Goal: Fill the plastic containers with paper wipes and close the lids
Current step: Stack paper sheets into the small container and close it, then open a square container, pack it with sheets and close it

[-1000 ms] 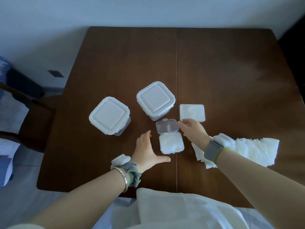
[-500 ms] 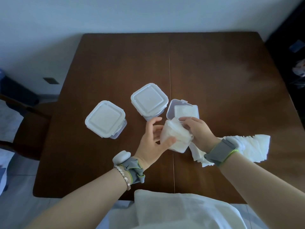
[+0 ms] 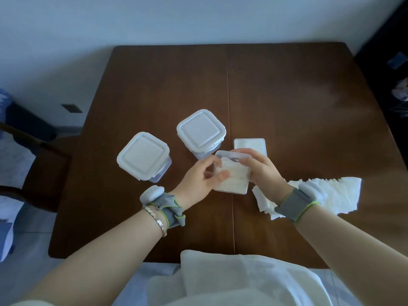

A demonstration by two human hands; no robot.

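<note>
Held: small hinged container [image 3: 231, 180], wipes inside, left hand [image 3: 202, 178] gripping; right hand [image 3: 260, 167] folding lid [image 3: 229, 155]. Next: press shut.

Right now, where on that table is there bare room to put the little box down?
The far half of the table, beyond the two lidded tubs, is bare, as is the near strip between the forearms. It is crowded around the small flat box, both hands and the wipes pile at right.
</note>
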